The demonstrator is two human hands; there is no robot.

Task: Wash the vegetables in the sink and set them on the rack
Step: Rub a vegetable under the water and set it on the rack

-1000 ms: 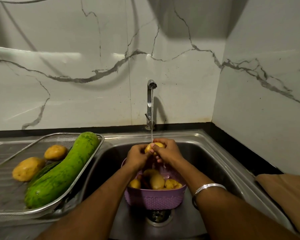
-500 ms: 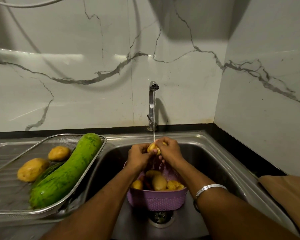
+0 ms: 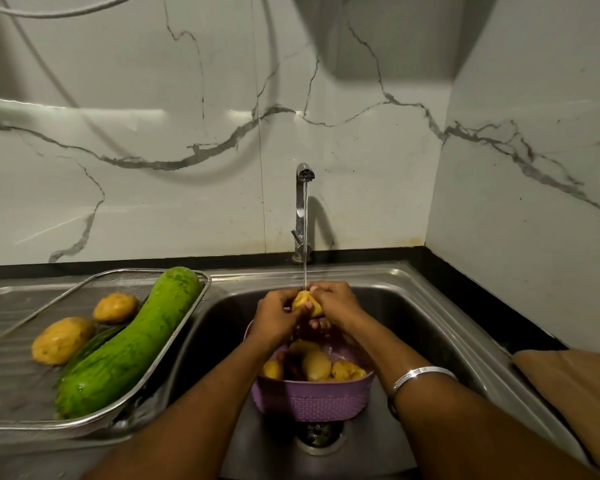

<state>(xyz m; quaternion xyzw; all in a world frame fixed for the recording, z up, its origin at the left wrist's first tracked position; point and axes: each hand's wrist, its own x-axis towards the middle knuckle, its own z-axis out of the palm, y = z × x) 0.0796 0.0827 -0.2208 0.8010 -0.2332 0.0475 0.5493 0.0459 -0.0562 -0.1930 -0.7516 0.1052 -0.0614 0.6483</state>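
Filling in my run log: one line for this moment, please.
step: rinsing | both hands grip potato under tap stream | basket: more potatoes | rack: gourd, two potatoes

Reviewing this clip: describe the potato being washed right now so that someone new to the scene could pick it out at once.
Start at the steel sink and follow the water stream down from the tap. It lands on a small yellow potato gripped between the left hand and right hand. Unlike the potatoes in the purple basket below or on the rack, it is held up in the air.
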